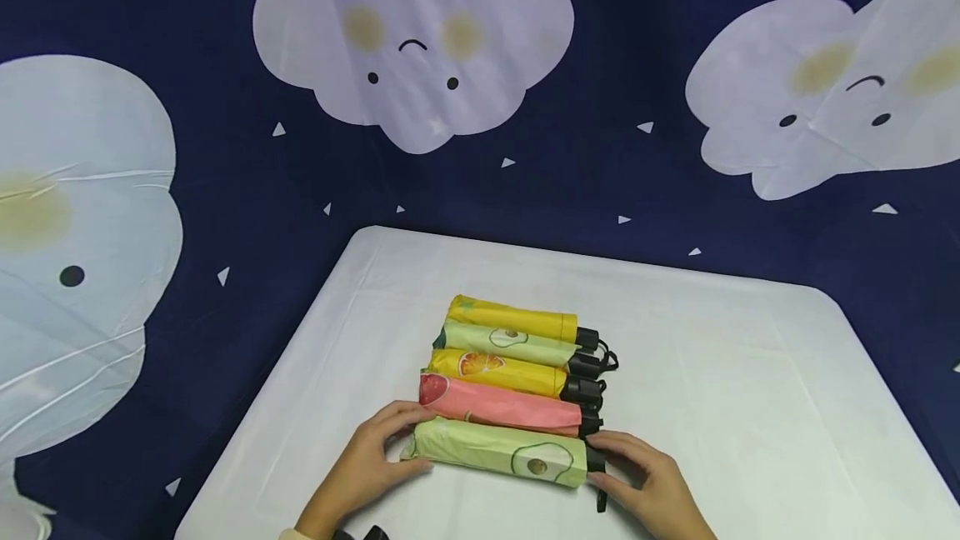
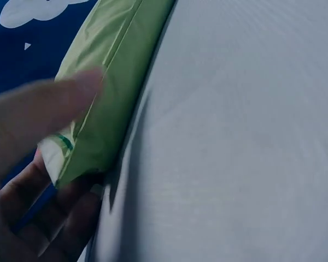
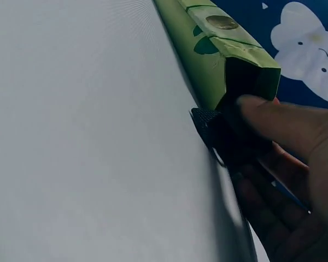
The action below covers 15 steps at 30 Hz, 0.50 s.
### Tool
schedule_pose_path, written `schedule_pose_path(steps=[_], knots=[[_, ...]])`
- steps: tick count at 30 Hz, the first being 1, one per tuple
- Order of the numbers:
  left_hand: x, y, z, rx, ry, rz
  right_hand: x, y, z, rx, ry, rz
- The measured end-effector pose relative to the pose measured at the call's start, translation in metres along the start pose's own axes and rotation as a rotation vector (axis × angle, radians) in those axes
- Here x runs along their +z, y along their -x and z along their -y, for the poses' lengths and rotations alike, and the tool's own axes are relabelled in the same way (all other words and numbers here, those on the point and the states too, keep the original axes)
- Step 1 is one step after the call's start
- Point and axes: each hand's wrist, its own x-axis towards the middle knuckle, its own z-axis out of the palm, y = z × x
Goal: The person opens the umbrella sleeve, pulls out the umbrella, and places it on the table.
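Observation:
Several folded umbrellas lie side by side in a row on the white table. Nearest the person is a pale green umbrella with an avocado print. My left hand holds its left end, thumb on the near side and fingers on the far side. At the other end, my right hand pinches the black handle between thumb and fingers; a black strap hangs there. Just behind lies a pink umbrella, then a yellow one with an orange slice, another green avocado umbrella and a plain yellow one.
The white table has rounded far corners and extends to both sides of the row. A dark blue cloth with printed clouds surrounds it. A small black object shows at the bottom edge, beside the left forearm.

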Motion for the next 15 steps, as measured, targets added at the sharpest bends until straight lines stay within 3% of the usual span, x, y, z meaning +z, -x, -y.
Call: schedule_pose_path(steps=[8,15], knots=[[0.0032,-0.0012,0.0014,0.019,-0.099,-0.014,0.0098,0.0023,-0.0031,-0.072,0.230,-0.044],[0.0036,-0.0052,0.0017,0.038,-0.116,0.010,0.0093,-0.0009,-0.0003,-0.070,0.260,-0.060]])
